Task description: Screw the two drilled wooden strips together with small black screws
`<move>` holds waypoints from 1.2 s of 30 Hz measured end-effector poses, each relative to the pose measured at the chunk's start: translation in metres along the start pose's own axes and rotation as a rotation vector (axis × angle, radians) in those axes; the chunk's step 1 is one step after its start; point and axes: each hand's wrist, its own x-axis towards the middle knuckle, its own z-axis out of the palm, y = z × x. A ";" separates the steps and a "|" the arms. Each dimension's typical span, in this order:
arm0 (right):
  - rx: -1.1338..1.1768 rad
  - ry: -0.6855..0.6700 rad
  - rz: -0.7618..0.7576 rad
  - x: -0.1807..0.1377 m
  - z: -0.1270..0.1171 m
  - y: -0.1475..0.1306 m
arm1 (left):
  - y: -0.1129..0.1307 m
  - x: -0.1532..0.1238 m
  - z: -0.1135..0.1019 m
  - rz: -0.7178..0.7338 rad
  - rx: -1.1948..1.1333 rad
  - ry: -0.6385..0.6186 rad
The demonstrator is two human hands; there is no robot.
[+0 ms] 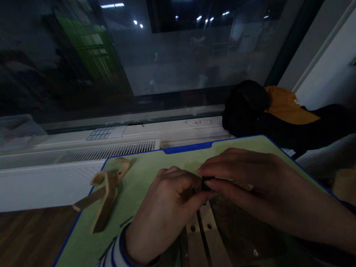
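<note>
A small black piece point(205, 184) is pinched between the thumb and fingertips of my right hand point(260, 184). My left hand point(166, 209) is curled right beside it, its thumb tip reaching the same spot; what its hidden fingers hold, I cannot make out. Under both hands, two pale wooden strips point(196, 248) with round holes lie side by side, a narrow gap between them. A dark brown, shiny sheet or bag point(252, 235) lies beneath the strips and my right hand.
Joined wooden parts point(108, 193) stand at the table's left side, near a thin dark rod point(126, 221). The green table point(149, 165) has a blue edge. Beyond it are a radiator point(111, 151), a windowsill point(171, 128), a black garment point(247, 106) and an orange-brown cap point(290, 103).
</note>
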 end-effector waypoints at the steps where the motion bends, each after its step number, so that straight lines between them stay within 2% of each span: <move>1: 0.003 0.000 0.001 0.000 0.000 0.000 | 0.000 0.001 0.000 0.006 0.001 -0.002; 11: 0.016 -0.006 0.011 0.000 0.001 -0.001 | -0.001 -0.001 0.004 -0.072 0.043 0.063; 19: -0.003 -0.044 0.052 0.001 0.000 -0.002 | 0.000 0.000 0.003 -0.108 0.014 0.060; 30: 0.007 -0.032 -0.013 0.000 0.000 -0.003 | -0.003 0.000 0.003 -0.107 0.021 0.007; 36: 0.025 -0.029 -0.015 0.000 0.001 -0.001 | -0.001 -0.002 0.003 -0.121 0.039 0.040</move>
